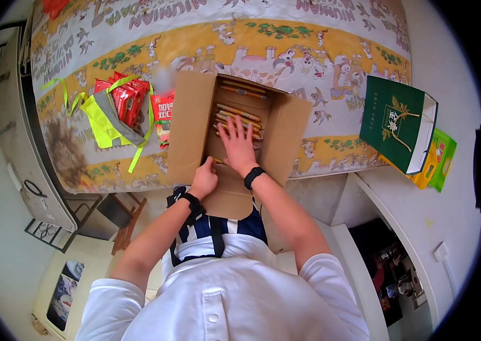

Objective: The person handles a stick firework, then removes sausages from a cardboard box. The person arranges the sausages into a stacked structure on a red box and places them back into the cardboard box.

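Note:
An open cardboard box stands at the near edge of the table, its flaps folded outward. Inside lie slim orange-and-yellow wrapped sticks, which look like sausages, in two groups: some by the far wall, several in the middle. My right hand reaches into the box with fingers spread, lying over the middle group. At the box's near left corner, my left hand is closed, its fingertips at the end of a yellow stick. The rest of that stick is partly hidden by my right hand.
Left of the box are red packets in a neon-yellow vest and a red-and-green packet. A green gift bag and a yellow-green package are at the right. A patterned cloth covers the table.

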Demonstrator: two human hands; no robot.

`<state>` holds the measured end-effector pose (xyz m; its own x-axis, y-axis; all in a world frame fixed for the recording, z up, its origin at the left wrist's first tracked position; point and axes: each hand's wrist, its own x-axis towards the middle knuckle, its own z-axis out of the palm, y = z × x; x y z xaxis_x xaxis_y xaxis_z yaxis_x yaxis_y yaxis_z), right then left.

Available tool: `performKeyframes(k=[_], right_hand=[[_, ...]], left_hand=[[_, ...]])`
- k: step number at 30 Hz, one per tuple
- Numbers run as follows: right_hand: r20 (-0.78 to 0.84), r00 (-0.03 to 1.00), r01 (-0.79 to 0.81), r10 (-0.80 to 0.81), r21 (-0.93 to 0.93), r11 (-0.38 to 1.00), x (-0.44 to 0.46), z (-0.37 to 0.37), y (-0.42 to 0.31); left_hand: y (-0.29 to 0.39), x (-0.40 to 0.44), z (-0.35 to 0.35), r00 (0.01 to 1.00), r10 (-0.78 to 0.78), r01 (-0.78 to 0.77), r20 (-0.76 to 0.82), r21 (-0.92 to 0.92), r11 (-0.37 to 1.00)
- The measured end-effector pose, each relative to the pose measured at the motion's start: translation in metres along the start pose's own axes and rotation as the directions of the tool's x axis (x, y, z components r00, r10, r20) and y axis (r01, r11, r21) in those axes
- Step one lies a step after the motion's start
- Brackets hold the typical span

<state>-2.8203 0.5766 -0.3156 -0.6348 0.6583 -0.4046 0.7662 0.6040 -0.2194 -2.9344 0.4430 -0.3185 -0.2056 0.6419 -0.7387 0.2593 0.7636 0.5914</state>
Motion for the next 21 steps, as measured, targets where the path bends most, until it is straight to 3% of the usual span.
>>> performKeyframes(k=[1,3,6,7,9,13,16,18,19,21], right_hand=[[0.033,0.987,0.161,-0.159,-0.098,0.982,0.0,0.004,-0.002],[0.013,0.983,0.185,-0.185,-0.101,0.978,0.0,0.01,-0.008],[0.326,0.927,0.067,-0.183,0.336,0.94,-0.002,0.018,-0.012],[0.33,0.925,0.071,-0.188,0.336,0.939,-0.003,0.026,-0.012],[0.65,0.715,-0.142,-0.256,0.494,0.858,-0.01,0.05,-0.013],[0.653,0.707,-0.225,-0.271,0.57,0.79,-0.023,0.079,-0.01],[0.701,0.642,-0.344,-0.31,0.625,0.701,-0.025,0.073,-0.002],[0.662,0.72,-0.276,-0.207,0.547,0.79,-0.035,0.069,-0.015],[0.661,0.723,-0.277,-0.202,0.546,0.791,-0.036,0.056,-0.018],[0.534,0.84,-0.293,-0.097,0.597,0.747,-0.047,0.033,-0.023]], left_hand=[[-0.002,0.0,-0.001,1.0,0.005,-0.005,0.019,0.002,1.0],[-0.003,-0.003,-0.003,0.998,-0.013,0.013,0.061,-0.002,1.0],[-0.005,-0.012,-0.004,0.991,-0.05,0.053,0.121,-0.02,0.998],[-0.004,-0.015,-0.005,0.988,-0.062,0.067,0.142,-0.032,0.997],[-0.013,-0.02,-0.003,0.985,-0.054,0.065,0.161,-0.063,0.996],[-0.022,-0.02,-0.003,0.976,-0.028,0.047,0.214,-0.085,0.995],[-0.017,-0.018,-0.006,0.964,-0.083,0.102,0.254,-0.063,0.993],[-0.027,-0.016,0.0,0.969,-0.038,0.068,0.244,-0.116,0.991],[-0.03,-0.014,0.001,0.973,0.006,0.033,0.232,-0.167,0.985],[-0.031,-0.013,0.002,0.973,0.022,0.02,0.23,-0.178,0.984]])
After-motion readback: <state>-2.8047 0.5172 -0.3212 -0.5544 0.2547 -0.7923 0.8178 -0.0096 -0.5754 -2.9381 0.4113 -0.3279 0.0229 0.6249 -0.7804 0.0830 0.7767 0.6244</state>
